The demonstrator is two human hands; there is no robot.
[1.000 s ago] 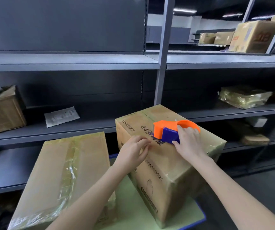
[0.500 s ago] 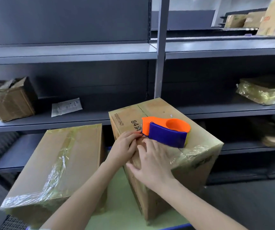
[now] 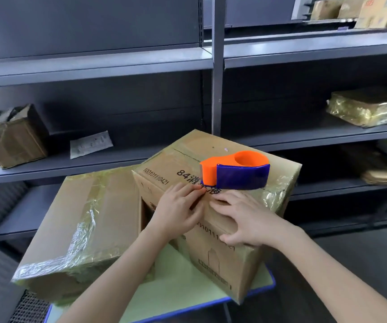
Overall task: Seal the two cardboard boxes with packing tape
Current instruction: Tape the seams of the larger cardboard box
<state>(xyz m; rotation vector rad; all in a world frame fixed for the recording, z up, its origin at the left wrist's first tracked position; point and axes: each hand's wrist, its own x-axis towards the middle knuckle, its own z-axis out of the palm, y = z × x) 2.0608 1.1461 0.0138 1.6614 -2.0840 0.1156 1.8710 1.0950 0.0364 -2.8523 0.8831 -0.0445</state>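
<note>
Two cardboard boxes stand on a pale green table top (image 3: 178, 290). The right box (image 3: 229, 257) has black print on it, and the orange and blue tape dispenser (image 3: 234, 171) sits free on its top. My left hand (image 3: 176, 213) pinches at the tape near the box's front top edge, just below the dispenser. My right hand (image 3: 248, 217) lies flat over that same edge, fingers spread, pressing the tape down. The left box (image 3: 76, 220) is wrapped in shiny clear tape, and neither hand touches it.
Grey metal shelving (image 3: 94, 68) fills the background, with an upright post (image 3: 217, 89) behind the right box. An open brown box (image 3: 10, 136) and a flat packet (image 3: 91, 144) lie on the left shelf. Wrapped parcels (image 3: 367, 108) sit on the right shelves.
My right hand let go of the dispenser, left it on the box top and came down to press the front edge. My left hand stayed pinching at the tape. The view has moved closer.
</note>
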